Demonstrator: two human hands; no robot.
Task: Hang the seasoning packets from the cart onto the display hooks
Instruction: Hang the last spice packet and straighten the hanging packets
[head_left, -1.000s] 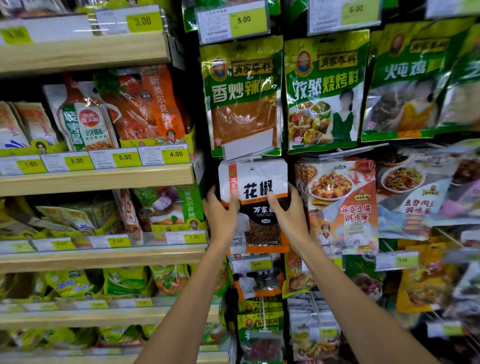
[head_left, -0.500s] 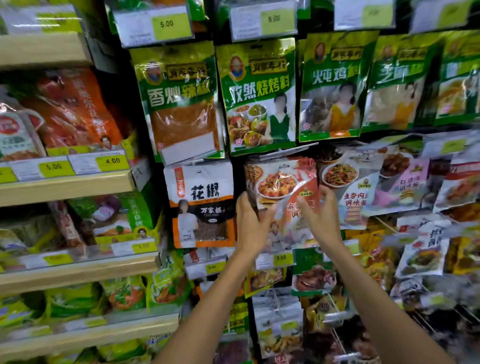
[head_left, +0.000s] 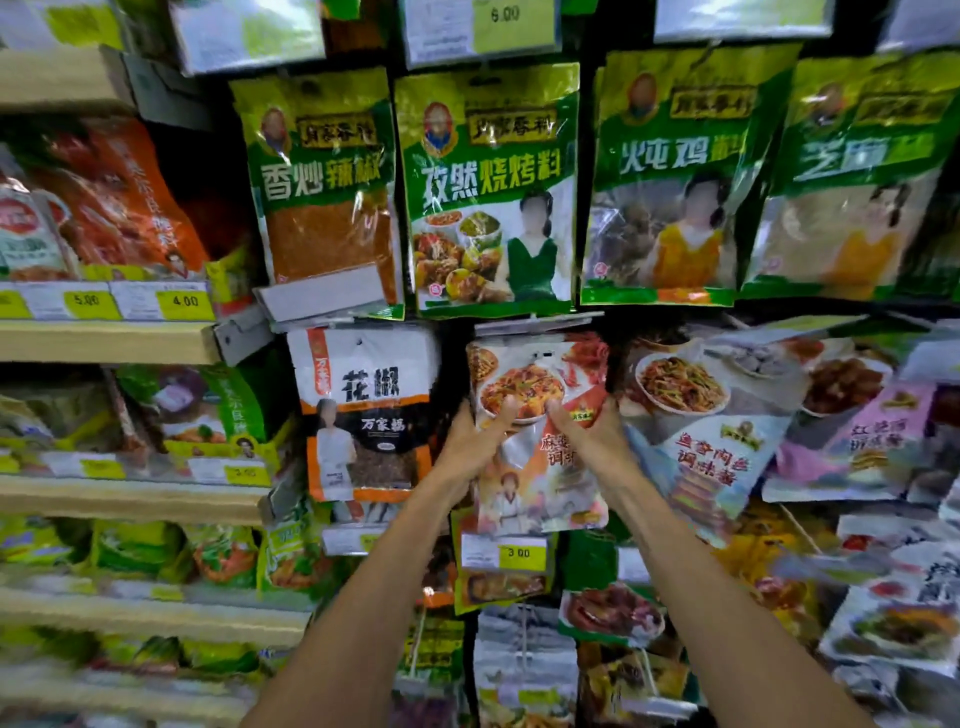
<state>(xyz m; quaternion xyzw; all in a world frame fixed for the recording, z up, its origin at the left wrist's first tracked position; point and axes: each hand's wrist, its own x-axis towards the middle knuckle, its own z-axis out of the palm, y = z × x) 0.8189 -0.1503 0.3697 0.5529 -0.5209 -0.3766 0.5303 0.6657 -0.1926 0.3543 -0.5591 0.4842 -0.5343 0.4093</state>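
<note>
Head view: the one camera, looking up the arms at a wall of hanging packets; the edges of the picture are blurred.
Seasoning packet (head_left: 537, 499): red and white, with a dish pictured on it. It is held up against the display, directly below the green cumin packet (head_left: 493, 192).
Left hand (head_left: 475, 436): grips the packet's left edge, with the thumb across the front and the fingers hidden behind.
Right hand (head_left: 589, 436): grips the right edge the same way, its thumb close to the left thumb.
Hang hole (head_left: 543, 355): a small pale mark near the packet's top edge. I cannot tell whether a hook passes through it.
Neighbours: the peppercorn packet (head_left: 363, 395) hangs just to the left. The tilted noodle-dish packet (head_left: 711, 431) overlaps the right side, next to the right hand.
Risk, missed hook: if the hole is not yet threaded, letting go would probably drop the packet onto the price tag (head_left: 514, 553) and the stock below.
Risk, buckling: both hands hold mid-height, so the floppy top may fold over and hide the hole from the hook tip.
Risk, knocking: the right wrist sits near the tilted packet, and a sideways pull could drag it off its hook.
Cart: not in view.
</note>
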